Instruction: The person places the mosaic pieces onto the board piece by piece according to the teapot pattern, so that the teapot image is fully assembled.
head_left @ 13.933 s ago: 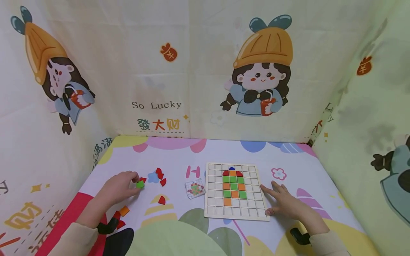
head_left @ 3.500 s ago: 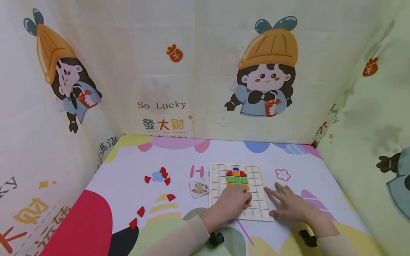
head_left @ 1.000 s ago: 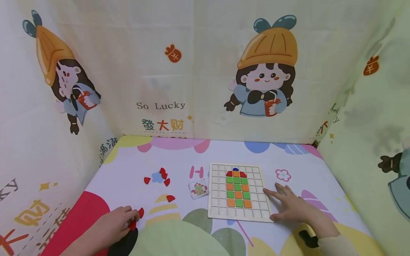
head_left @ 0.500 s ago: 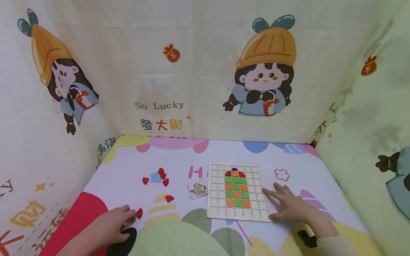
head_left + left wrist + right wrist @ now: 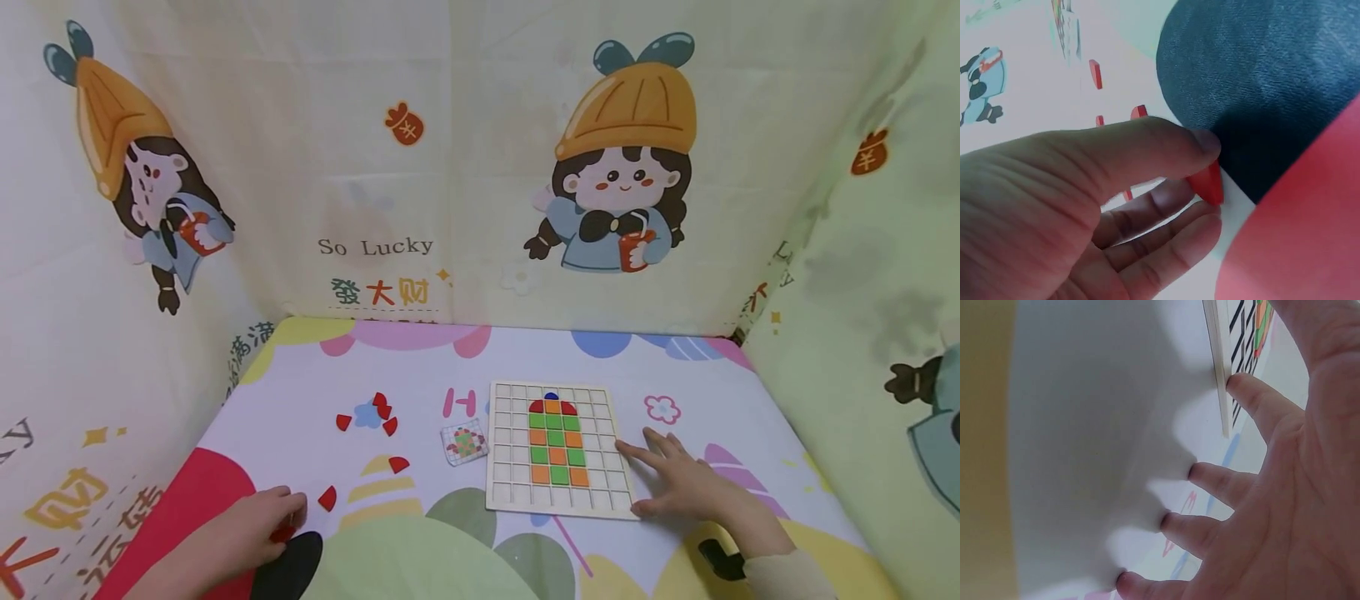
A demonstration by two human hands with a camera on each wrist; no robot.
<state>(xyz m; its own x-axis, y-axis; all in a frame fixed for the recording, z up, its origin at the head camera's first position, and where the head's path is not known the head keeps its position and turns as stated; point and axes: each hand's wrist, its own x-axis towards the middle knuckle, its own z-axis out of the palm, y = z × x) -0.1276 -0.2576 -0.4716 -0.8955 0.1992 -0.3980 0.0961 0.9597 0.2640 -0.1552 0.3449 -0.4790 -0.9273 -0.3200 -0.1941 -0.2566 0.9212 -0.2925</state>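
Observation:
My left hand (image 5: 243, 529) is low over the left side of the table. Thumb and fingers pinch a red quarter-circle piece (image 5: 1210, 184), mostly covered in the head view. One loose red quarter-circle (image 5: 327, 498) lies just beyond the fingertips. With its fingers spread, my right hand (image 5: 678, 483) touches the right edge of a white grid board (image 5: 506, 492). Set in the board is a column of green and orange square tiles (image 5: 558, 456), two red quarter-circles and a blue piece (image 5: 551, 397) at the top.
A small pattern card (image 5: 464, 442) lies against the board's left side. Several red quarter-circles (image 5: 390, 427) lie farther back on the left, around a printed blue flower. Another red piece (image 5: 399, 465) sits nearer the card. Printed cloth hangs behind and at both sides.
A green and an orange tile have joined the board's bottom row. My left hand has since picked up the nearest red quarter-circle and drawn slightly left. The right hand stays at the board's edge.

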